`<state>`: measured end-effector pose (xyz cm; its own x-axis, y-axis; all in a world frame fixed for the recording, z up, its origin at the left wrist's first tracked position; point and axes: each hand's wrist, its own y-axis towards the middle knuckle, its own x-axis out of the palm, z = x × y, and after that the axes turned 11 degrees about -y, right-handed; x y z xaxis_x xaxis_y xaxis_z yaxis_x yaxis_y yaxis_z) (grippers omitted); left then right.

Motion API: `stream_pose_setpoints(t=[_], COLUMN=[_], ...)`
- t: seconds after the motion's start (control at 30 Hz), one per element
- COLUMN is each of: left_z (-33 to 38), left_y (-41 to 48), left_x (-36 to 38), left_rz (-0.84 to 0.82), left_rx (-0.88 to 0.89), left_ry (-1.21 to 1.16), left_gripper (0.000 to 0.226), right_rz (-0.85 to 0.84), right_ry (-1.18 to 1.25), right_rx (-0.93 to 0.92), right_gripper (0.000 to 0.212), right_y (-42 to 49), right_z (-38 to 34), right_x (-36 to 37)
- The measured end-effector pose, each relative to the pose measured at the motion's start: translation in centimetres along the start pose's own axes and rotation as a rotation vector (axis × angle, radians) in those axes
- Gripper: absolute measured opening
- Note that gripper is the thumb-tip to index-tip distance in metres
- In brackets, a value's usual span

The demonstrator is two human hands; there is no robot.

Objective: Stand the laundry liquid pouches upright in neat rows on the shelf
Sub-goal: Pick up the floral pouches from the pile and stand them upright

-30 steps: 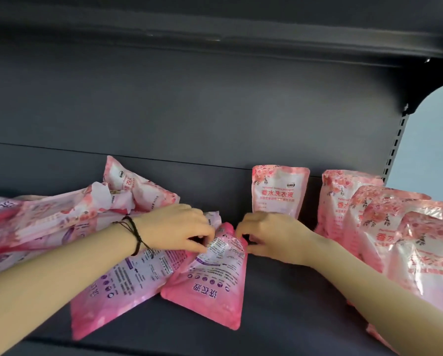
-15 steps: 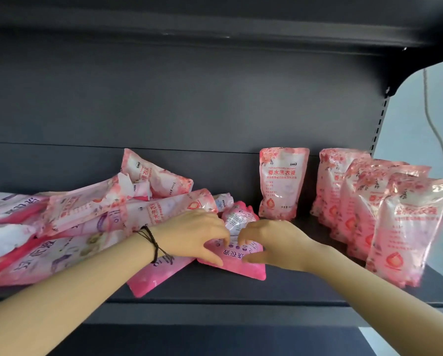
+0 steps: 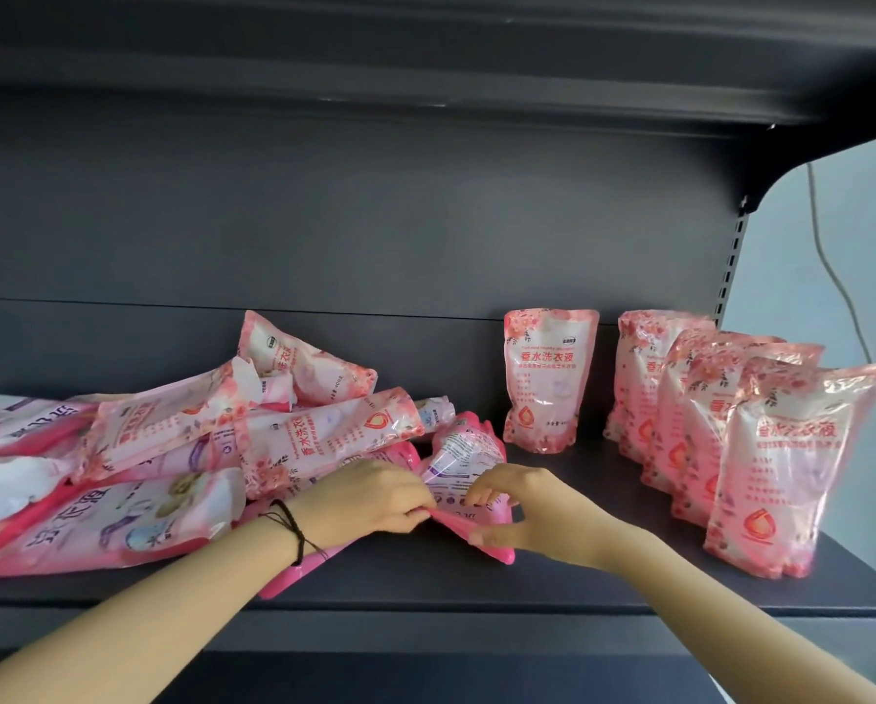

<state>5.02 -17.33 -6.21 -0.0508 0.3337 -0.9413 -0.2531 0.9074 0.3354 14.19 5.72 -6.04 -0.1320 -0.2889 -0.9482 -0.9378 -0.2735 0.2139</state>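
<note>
Head view: dark grey metal shelf (image 3: 603, 581), matt finish. A dark back panel (image 3: 374, 221) stands behind it and the underside of an upper shelf (image 3: 425, 53) is overhead. At the right end is a slotted upright (image 3: 728, 276), then a pale wall (image 3: 832, 348) with a thin cable (image 3: 832, 269) hanging down it.

Left half of the shelf: heap of pink pouches (image 3: 171, 449), lying flat and overlapping, most with long axes running roughly left to right.

Back centre: lone pouch (image 3: 547, 383), upright, printed face to the front, close to the back panel.

Right: row of upright pouches (image 3: 776, 464), one behind another from the back toward the front edge, faces forward, packed close.

Held pouch (image 3: 469, 452): centre of the shelf, just beside the heap's right edge, with the small-print label side up. Its long axis runs front to back. The far end is raised and points toward the back panel, and the near edge sits low at the shelf. It is not upright.

Left hand (image 3: 369, 500): fingers curled, pinching the held pouch's near pink edge. A black cord band (image 3: 293, 530) is on the wrist.

Right hand (image 3: 532, 515): index finger on top of the label, thumb under the near edge, gripping the same pouch.

Both forearms reach in from below the shelf front.
</note>
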Motion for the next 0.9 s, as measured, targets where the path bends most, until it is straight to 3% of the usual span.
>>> stream_pose_setpoints(t=[0.27,0.4,0.47,0.53,0.6,0.73,0.8,0.9], left_z=[0.3,0.8,1.1,1.0,0.7,0.1,0.6,2.2], left_y=[4.6,8.2,9.7,10.9,11.7,11.1,10.3,8.7], left_x=[-2.9,-5.9,-6.9,-7.4,-7.6,-6.1,-4.6,-2.9], left_rz=[0.384,0.555,0.586,0.608,0.66,0.734,0.833,0.928], left_rx=[-0.189,-0.194,-0.179,-0.173,-0.199,-0.334,-0.381,-0.449], left_ry=[-0.199,-0.339,-0.364,-0.388,-0.444,-0.574,-0.77,-1.09], left_gripper=[0.02,0.015,0.015,0.015,0.015,0.01,0.007,0.024], right_rz=[0.097,0.172,0.325,0.571,0.698,0.63,0.573,0.521], right_ry=[0.387,0.59,0.685,0.794,0.867,1.008,1.064,1.06], right_rx=[0.038,-0.048,-0.026,0.125,0.258,0.29,0.301,0.289], right_gripper=[0.055,0.071,0.052,0.018,0.013,0.016,0.018,0.025], right_y=[-0.7,-0.7,-0.3,1.1,2.7,4.3,4.0,2.8], right_z=[1.8,2.2,2.0,1.6,1.6,1.6,1.6,1.8], right_x=[-2.2,-3.7,-4.0,-4.7,-5.8,-7.2,-6.5,-4.6])
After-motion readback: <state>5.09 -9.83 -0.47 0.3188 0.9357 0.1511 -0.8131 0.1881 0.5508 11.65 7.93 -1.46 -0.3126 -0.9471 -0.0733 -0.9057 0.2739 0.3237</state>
